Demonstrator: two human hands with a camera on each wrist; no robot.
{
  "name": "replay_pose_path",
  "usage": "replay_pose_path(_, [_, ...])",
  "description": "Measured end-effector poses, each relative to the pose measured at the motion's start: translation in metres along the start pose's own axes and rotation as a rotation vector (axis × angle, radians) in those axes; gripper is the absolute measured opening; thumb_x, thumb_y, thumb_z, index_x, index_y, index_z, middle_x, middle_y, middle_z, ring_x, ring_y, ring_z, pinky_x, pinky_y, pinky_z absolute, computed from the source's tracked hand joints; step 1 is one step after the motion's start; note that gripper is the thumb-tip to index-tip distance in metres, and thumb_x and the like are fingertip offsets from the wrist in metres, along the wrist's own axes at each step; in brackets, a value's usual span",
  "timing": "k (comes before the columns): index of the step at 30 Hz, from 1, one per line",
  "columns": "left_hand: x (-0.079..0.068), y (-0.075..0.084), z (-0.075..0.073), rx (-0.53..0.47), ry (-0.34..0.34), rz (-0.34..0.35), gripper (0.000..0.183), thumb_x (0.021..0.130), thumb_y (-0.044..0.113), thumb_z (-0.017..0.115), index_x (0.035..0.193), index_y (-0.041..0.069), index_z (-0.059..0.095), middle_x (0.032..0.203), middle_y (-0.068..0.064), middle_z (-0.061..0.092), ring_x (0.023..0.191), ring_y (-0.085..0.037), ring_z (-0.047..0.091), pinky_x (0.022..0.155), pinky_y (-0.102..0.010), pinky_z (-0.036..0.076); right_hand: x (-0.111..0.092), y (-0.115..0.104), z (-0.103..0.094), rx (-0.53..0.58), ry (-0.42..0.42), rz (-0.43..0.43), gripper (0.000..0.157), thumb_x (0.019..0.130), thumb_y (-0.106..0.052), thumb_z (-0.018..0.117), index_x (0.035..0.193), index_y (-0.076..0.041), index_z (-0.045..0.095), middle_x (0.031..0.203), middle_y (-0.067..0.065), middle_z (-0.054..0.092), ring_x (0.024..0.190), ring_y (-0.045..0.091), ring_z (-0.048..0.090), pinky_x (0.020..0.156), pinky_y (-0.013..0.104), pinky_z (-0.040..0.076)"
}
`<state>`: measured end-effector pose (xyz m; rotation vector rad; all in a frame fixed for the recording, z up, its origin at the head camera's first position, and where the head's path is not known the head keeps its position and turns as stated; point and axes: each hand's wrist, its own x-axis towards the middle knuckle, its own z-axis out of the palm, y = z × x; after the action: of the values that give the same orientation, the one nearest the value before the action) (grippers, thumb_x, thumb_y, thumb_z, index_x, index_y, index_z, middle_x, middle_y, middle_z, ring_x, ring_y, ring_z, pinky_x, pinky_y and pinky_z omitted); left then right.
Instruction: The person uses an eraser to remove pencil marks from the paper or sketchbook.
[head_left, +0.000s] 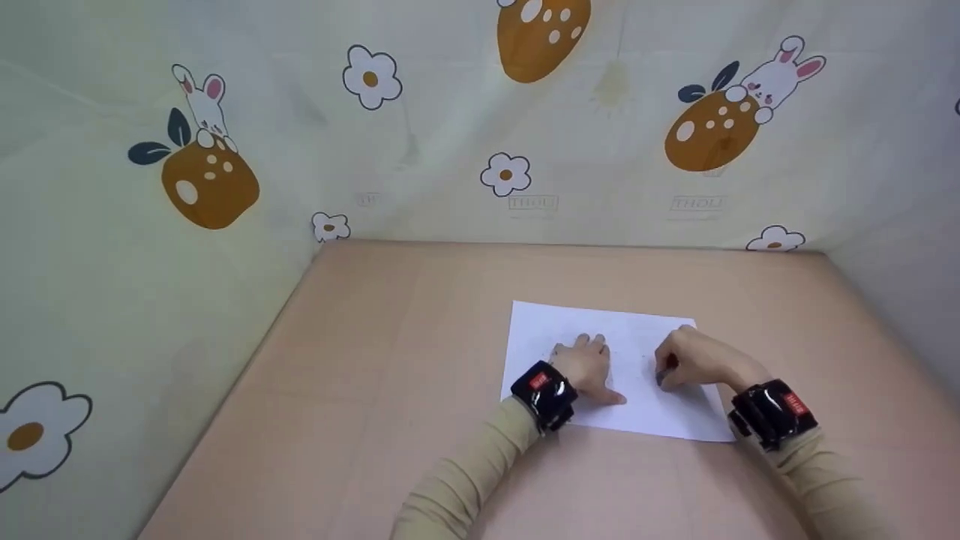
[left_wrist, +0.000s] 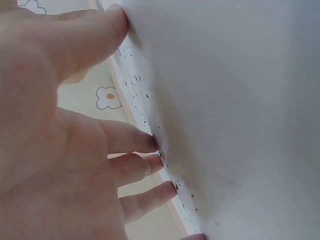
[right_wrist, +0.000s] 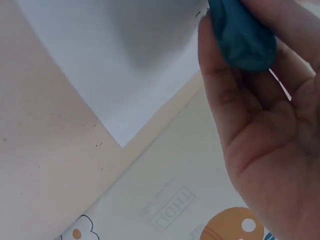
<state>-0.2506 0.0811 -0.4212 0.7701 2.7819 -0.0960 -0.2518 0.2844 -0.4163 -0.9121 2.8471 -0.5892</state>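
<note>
A white sheet of paper (head_left: 630,416) lies on the table under both hands. Spread on its left half, my left hand (head_left: 587,369) rests with fingers apart, and in the left wrist view the fingertips (left_wrist: 169,190) and thumb touch the sheet. On the right half, my right hand (head_left: 697,358) pinches a rounded blue-green eraser (right_wrist: 245,42) between thumb and fingers. Its working end is out of frame in the right wrist view. Dark crumbs (left_wrist: 147,96) are scattered over the paper near the left fingertips.
The light brown tabletop (head_left: 375,337) reaches to a backdrop (head_left: 435,135) printed with rabbits, orange fruit and flowers. A few more dark crumbs (right_wrist: 98,145) lie on the table beside a paper corner. Each wrist wears a black strapped device (head_left: 776,415).
</note>
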Motion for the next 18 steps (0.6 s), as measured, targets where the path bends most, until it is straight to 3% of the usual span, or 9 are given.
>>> replay_pose_path(3, [0.0029,0.0033,-0.0034,0.000,-0.004,0.004,0.086,0.080,0.068,0.058,0.146,0.017,0.038,0.155,0.007,0.032,0.142,-0.013,0.030,0.104,-0.043,0.044,0.0003,0.0014,-0.0027,-0.026,0.032,-0.030,0.010,0.067,0.004,0.073,0.067,-0.005,0.069,0.064,-0.001,0.063,0.060,0.001,0.047,0.055,0.015,0.041])
replay_pose_path(8, [0.0016,0.0013,-0.0013,-0.017,-0.009,-0.001,0.086,0.080,0.068,0.058,0.147,0.017,0.037,0.155,0.006,0.031,0.142,-0.013,0.030,0.105,-0.043,0.043,0.0055,-0.0011,-0.0010,-0.010,-0.010,-0.037,0.013,0.063,0.005,0.075,0.064,-0.006,0.068,0.061,-0.003,0.062,0.057,0.000,0.045,0.053,0.015,0.040])
replay_pose_path(13, [-0.0001,0.0004,-0.0016,-0.013,-0.008,-0.018,0.086,0.080,0.068,0.058,0.147,0.019,0.037,0.156,0.007,0.030,0.142,-0.013,0.029,0.106,-0.042,0.042,0.0086,-0.0033,0.0031,-0.028,0.046,-0.082,0.012,0.065,0.006,0.073,0.067,-0.006,0.069,0.064,-0.001,0.063,0.061,0.001,0.047,0.057,0.015,0.041])
replay_pose_path(18, [0.0001,0.0007,-0.0015,-0.003,-0.001,-0.004,0.086,0.080,0.069,0.057,0.146,0.018,0.038,0.155,0.008,0.031,0.141,-0.012,0.031,0.104,-0.042,0.044,0.0060,-0.0050,0.0030,0.001,0.011,-0.066,0.014,0.063,0.006,0.074,0.065,-0.006,0.068,0.062,-0.002,0.062,0.059,0.001,0.045,0.055,0.015,0.040])
